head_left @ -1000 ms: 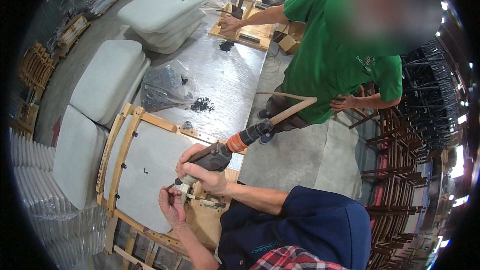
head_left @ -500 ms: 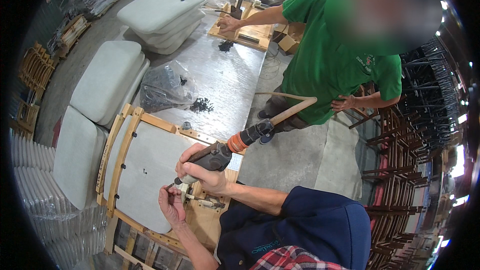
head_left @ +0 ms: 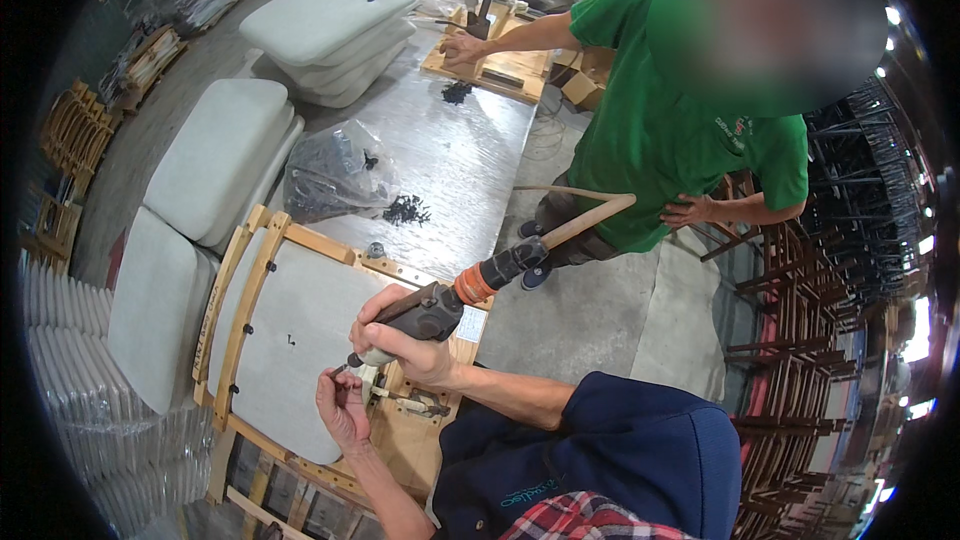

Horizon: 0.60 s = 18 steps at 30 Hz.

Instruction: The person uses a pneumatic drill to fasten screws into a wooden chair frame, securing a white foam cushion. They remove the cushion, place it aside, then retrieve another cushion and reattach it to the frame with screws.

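My right hand (head_left: 412,345) is wrapped round a dark pneumatic screwdriver (head_left: 435,313) with an orange ring. Its pale hose (head_left: 590,219) runs off toward the upper right. At the tool's tip, the fingers of my left hand (head_left: 345,405) are pinched together; whatever they hold is too small to make out. Under both hands lies a pale grey seat panel (head_left: 300,310), set in a wooden jig (head_left: 245,330) with dark knobs along its curved bar. A toggle clamp (head_left: 410,402) sits beside my left hand, on the jig's near right side.
Beyond the jig, a metal-topped table (head_left: 450,170) carries a clear plastic bag (head_left: 335,175) and a pile of small black parts (head_left: 408,209). Grey padded panels (head_left: 215,155) are stacked along the left. A co-worker in a green shirt (head_left: 650,130) stands across, one hand on another jig (head_left: 515,70).
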Tool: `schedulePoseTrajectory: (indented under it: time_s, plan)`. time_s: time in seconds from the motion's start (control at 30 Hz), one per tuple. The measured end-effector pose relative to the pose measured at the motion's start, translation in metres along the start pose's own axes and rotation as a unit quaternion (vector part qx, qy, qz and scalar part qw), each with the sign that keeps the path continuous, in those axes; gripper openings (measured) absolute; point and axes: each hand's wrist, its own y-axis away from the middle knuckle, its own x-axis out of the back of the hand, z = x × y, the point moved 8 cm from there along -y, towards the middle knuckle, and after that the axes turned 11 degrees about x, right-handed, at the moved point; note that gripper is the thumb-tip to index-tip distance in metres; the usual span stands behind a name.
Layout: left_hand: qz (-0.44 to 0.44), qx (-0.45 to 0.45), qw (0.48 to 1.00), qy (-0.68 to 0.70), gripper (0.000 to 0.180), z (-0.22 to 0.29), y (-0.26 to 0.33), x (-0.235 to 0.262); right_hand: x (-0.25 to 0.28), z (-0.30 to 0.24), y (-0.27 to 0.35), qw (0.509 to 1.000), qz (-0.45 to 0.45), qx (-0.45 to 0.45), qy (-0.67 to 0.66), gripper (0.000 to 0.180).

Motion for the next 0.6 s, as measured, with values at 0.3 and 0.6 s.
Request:
schedulePoseTrajectory:
  time_s: [0.3, 0.6]
  plan:
    - [0.021, 0.001, 1.0, -0.002, 0.022, -0.002, 0.001, -0.001, 0.003, 0.0, 0.002, 1.0, 0.011, -0.011, -0.003, 0.012]
    - [0.014, 0.001, 1.0, 0.002, 0.028, -0.003, 0.001, 0.001, 0.005, 0.004, 0.003, 0.999, 0.004, -0.023, -0.027, 0.01]
